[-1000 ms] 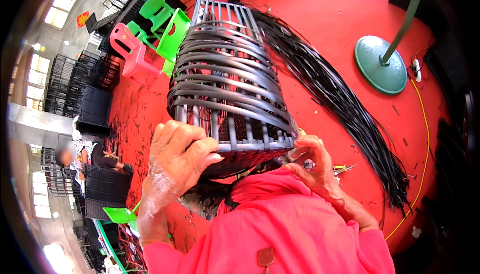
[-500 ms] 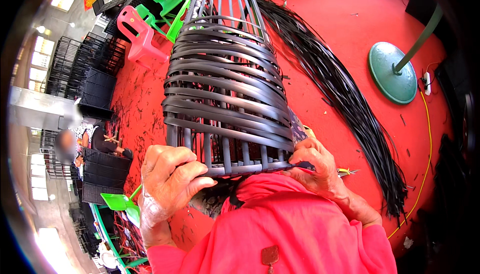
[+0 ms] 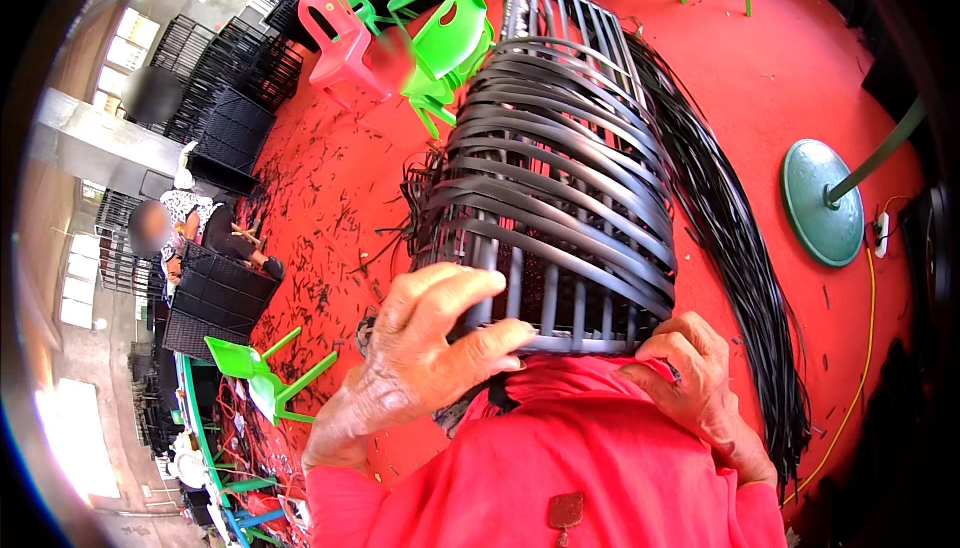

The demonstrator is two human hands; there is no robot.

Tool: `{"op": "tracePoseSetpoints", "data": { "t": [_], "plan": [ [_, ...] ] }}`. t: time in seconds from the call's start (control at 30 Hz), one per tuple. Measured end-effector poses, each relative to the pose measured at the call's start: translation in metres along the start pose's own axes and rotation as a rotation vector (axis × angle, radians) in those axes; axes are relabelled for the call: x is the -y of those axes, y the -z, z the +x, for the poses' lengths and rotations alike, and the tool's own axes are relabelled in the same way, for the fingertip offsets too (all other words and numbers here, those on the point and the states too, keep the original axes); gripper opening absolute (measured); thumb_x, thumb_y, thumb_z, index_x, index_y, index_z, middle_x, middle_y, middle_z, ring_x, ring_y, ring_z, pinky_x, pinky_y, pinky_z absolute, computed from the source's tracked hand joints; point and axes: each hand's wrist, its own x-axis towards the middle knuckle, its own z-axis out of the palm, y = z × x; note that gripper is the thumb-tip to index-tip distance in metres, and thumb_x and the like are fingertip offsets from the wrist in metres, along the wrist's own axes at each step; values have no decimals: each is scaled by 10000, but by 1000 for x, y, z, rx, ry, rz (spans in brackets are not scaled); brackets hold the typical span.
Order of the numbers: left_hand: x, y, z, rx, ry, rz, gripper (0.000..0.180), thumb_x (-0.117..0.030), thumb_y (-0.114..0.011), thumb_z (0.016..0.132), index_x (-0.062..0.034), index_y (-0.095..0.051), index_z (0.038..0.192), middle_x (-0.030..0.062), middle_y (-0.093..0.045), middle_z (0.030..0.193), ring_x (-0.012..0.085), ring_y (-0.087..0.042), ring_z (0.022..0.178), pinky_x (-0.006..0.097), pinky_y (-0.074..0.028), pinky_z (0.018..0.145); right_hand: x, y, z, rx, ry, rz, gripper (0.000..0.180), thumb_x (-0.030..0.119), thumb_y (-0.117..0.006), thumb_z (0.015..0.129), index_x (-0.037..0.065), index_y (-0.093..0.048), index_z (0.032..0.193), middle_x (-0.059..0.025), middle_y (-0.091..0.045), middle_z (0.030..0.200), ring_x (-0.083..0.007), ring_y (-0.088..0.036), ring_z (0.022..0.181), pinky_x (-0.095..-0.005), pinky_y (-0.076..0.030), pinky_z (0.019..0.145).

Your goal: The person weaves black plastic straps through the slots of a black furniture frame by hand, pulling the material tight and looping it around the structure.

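A tapering furniture frame of dark grey bars stands against my lap, with black flat plastic strips wound across it in uneven rows. My left hand is at its near left corner, palm down. Thumb and forefinger are apart there, beside the near bar, with nothing seen between them. At the near right corner my right hand is closed, its fingers curled over the thumb. What it pinches is hidden. A long bundle of loose black strips lies on the floor to the right of the frame.
Green chairs and a pink chair stand beyond the frame's left side. A round green stand base and a yellow cable lie right. Another person sits far left. Scraps litter the red floor.
The view has swung, so the frame and chairs appear farther right. My left hand has loosened from the near bar and its fingers have spread. My right hand stays curled at the right corner.
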Motion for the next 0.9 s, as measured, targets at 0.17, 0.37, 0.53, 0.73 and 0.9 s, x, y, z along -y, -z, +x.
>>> {"op": "tracePoseSetpoints", "data": {
  "t": [0.17,0.37,0.53,0.73,0.9],
  "plan": [
    [-4,-7,-7,-53,54,-87,445,-226,-823,578,-133,-658,980,56,-509,1084,257,-493,980,371,-440,816,11,-7,16,-5,122,56,307,111,-803,622,61,-612,857,-57,-596,773,-234,-588,684,-331,-477,571],
    [1,-6,-8,-66,193,-388,407,-173,-812,632,-72,-629,981,66,-544,960,232,-520,886,347,-445,747,21,-22,37,-32,159,180,368,123,-801,628,45,-624,941,-75,-594,791,-218,-593,679,-310,-480,567],
    [-3,-7,-6,-111,139,-423,369,-81,-802,636,-57,-631,962,75,-532,875,222,-535,761,315,-454,638,26,-31,49,-16,235,177,378,130,-798,618,54,-627,947,-75,-592,780,-210,-586,662,-302,-461,543],
    [-2,-18,-17,-224,196,-451,494,-75,-797,647,-52,-579,1089,112,-550,957,272,-560,848,348,-476,703,28,-24,50,49,210,73,442,178,-845,593,67,-617,955,-93,-598,830,-227,-576,709,-327,-466,577],
    [4,-46,-57,-254,404,-550,348,-104,-807,656,-62,-622,947,81,-566,921,225,-561,807,317,-469,678,26,-31,56,-27,234,46,541,185,-868,557,79,-629,1030,-65,-560,777,-186,-512,612,-287,-406,517]
  ]
}}
